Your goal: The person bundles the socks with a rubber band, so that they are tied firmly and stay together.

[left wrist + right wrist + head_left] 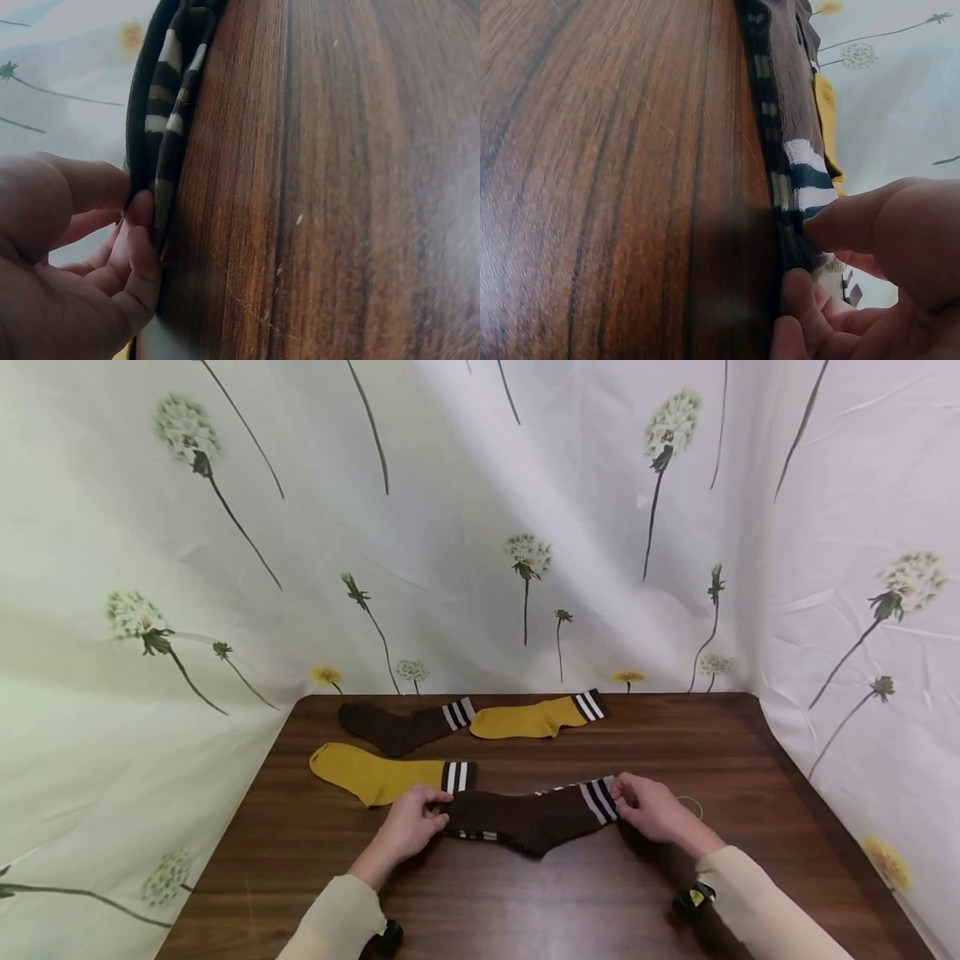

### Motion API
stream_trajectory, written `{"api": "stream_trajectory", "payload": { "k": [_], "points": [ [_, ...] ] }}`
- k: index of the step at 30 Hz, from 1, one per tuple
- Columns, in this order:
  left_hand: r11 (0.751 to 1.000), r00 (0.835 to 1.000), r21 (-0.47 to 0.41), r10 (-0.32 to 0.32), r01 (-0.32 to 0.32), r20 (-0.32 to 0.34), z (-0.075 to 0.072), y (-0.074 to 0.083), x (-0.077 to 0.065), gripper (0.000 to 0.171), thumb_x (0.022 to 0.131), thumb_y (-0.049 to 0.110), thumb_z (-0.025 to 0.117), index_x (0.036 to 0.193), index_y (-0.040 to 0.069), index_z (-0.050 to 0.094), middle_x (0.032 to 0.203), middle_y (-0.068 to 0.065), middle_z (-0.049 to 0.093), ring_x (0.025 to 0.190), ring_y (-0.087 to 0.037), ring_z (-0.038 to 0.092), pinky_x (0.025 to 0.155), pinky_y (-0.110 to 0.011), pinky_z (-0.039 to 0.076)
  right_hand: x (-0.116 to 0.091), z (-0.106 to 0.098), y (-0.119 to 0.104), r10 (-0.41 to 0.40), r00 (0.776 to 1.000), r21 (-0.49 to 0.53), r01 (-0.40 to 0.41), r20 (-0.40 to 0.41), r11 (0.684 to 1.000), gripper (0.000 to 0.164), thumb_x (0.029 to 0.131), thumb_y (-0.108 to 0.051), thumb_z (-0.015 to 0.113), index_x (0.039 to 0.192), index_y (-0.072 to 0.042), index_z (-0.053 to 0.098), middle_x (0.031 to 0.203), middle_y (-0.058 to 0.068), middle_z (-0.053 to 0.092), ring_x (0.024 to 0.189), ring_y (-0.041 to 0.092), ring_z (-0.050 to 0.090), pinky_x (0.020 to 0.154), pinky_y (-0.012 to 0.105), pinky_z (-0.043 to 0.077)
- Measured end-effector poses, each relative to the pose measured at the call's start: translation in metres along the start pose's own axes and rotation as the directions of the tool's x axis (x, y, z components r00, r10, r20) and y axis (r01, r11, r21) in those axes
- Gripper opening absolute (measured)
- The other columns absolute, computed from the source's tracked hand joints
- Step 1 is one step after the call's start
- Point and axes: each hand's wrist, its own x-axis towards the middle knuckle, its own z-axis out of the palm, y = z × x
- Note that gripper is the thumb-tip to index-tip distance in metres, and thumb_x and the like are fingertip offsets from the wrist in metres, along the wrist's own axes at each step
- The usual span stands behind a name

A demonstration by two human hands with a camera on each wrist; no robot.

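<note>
A dark brown sock (517, 817) with a grey-and-black banded cuff lies stretched sideways near the middle of the table. My left hand (411, 822) pinches its toe end between thumb and fingers. At the cuff, my right hand (651, 807) pinches the other end, thumb on top in the right wrist view. Under the brown sock is a layer of striped cloth (156, 124) in dark, olive and white, mostly hidden and showing along the edges. Just behind the left fingers lies a mustard sock (390, 775) with a white-striped dark cuff.
Farther back on the wooden table (675, 752) lie another dark brown sock (401, 729) and a second mustard sock (528, 719), their ends meeting. A thin pale loop (693, 804) shows beside the right hand. White flower-print cloth (465, 568) hangs behind and at both sides.
</note>
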Motion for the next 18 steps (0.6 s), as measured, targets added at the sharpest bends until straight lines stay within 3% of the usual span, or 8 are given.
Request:
{"api": "stream_trajectory", "payload": {
  "k": [18],
  "points": [
    [1.000, 1.000, 0.025, 0.018, -0.018, -0.003, 0.0006, -0.0023, -0.0018, 0.022, 0.090, -0.001, 0.076, 0.111, 0.005, 0.079, 0.110, -0.010, 0.066, 0.070, -0.012, 0.054, 0.068, -0.029, 0.049, -0.0001, 0.0031, 0.0003, 0.005, 1.000, 0.018, -0.004, -0.010, 1.000, 0.014, 0.094, -0.004, 0.070, 0.099, -0.014, 0.061, 0.078, -0.004, 0.053, 0.071, 0.013, 0.051, 0.068, 0.033, 0.043]
  ]
}}
